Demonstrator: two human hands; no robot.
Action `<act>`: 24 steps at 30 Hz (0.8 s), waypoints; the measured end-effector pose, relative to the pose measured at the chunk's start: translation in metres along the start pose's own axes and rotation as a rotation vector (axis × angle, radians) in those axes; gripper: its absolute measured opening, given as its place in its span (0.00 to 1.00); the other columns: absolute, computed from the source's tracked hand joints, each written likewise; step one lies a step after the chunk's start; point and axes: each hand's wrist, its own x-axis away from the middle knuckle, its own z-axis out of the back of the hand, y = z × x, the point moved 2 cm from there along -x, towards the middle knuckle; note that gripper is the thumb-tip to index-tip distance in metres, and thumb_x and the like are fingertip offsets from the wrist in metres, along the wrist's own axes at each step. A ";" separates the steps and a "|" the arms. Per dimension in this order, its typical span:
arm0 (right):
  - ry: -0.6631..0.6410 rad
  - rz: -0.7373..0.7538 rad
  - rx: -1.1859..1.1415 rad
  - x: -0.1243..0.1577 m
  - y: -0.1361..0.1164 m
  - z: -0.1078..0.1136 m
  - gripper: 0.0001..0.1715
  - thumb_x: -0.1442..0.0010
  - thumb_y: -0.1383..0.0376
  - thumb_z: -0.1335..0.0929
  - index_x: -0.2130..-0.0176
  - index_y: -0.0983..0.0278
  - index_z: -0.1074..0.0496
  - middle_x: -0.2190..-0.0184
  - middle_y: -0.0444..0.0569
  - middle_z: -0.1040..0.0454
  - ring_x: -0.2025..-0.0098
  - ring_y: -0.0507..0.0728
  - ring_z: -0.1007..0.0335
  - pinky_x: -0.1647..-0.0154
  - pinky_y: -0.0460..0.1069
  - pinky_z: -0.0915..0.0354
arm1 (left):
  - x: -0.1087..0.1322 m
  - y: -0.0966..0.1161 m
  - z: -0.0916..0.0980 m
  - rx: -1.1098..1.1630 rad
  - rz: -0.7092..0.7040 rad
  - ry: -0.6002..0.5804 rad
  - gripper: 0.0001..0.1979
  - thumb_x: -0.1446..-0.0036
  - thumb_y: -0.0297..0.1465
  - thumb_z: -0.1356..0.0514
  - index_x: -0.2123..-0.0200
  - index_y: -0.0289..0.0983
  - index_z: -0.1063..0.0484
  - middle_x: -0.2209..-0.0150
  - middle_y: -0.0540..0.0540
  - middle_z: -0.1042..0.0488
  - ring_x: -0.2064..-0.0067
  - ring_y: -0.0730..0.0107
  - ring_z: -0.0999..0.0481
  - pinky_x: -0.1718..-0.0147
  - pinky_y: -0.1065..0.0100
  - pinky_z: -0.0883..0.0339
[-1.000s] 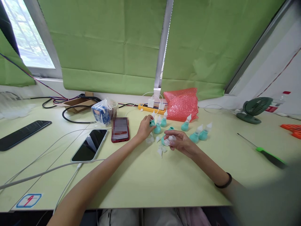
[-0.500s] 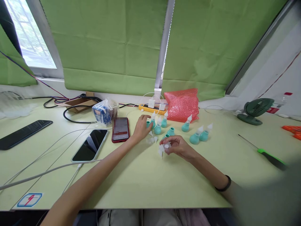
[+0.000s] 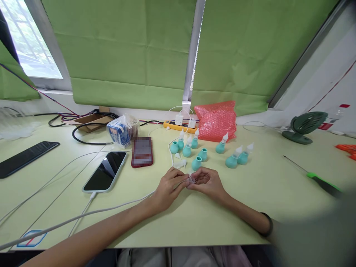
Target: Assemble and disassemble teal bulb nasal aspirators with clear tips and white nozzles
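My left hand (image 3: 170, 187) and my right hand (image 3: 210, 182) meet over the near part of the desk. Between their fingertips is a small clear plastic nozzle piece (image 3: 191, 180) with a round open end, gripped from both sides. Just beyond my fingers stand teal rubber bulbs with open necks: one bulb (image 3: 196, 163), a second bulb (image 3: 203, 154) and a third bulb (image 3: 174, 147). Loose translucent nozzle pieces (image 3: 181, 163) lie left of them. Several teal bulbs carry pointed translucent tips, among them a bulb (image 3: 187, 150) and a bulb (image 3: 231, 161).
A red-cased phone (image 3: 142, 152), a charging phone (image 3: 105, 172) and a white cable (image 3: 97, 211) lie to the left. Behind the bulbs are a red bubble-wrap pouch (image 3: 215, 120) and a yellow power strip (image 3: 179, 127). On the right are a screwdriver (image 3: 319, 181) and a green fan (image 3: 304, 126).
My left hand has left the bulb at the back and come toward me to meet my right hand. Both now hold the clear piece. The far-left bulb stands free.
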 end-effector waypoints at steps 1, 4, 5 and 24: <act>0.009 0.006 0.006 0.001 -0.001 -0.001 0.18 0.72 0.67 0.25 0.79 0.65 0.35 0.80 0.44 0.29 0.76 0.52 0.32 0.74 0.47 0.33 | 0.000 0.000 0.001 -0.007 -0.026 0.017 0.10 0.46 0.27 0.49 0.62 0.35 0.30 0.70 0.43 0.32 0.67 0.69 0.36 0.69 0.67 0.36; 0.044 0.052 0.032 0.004 -0.003 -0.003 0.17 0.71 0.66 0.26 0.80 0.65 0.37 0.80 0.44 0.29 0.76 0.52 0.32 0.75 0.47 0.34 | 0.002 0.003 0.003 -0.031 -0.101 0.070 0.08 0.47 0.24 0.48 0.65 0.33 0.30 0.72 0.43 0.31 0.69 0.70 0.37 0.72 0.68 0.37; 0.051 0.069 0.041 0.004 -0.002 -0.004 0.17 0.70 0.66 0.26 0.81 0.65 0.37 0.80 0.44 0.30 0.77 0.52 0.32 0.76 0.46 0.34 | 0.002 0.004 0.003 -0.035 -0.120 0.091 0.08 0.47 0.24 0.47 0.67 0.33 0.30 0.73 0.43 0.31 0.69 0.70 0.37 0.72 0.68 0.37; -0.162 -0.056 -0.032 -0.008 0.001 0.009 0.19 0.74 0.70 0.26 0.81 0.67 0.37 0.80 0.41 0.32 0.79 0.48 0.36 0.77 0.44 0.35 | -0.003 0.001 0.013 -0.074 -0.287 -0.111 0.07 0.47 0.24 0.48 0.70 0.31 0.31 0.73 0.42 0.30 0.69 0.70 0.37 0.71 0.68 0.37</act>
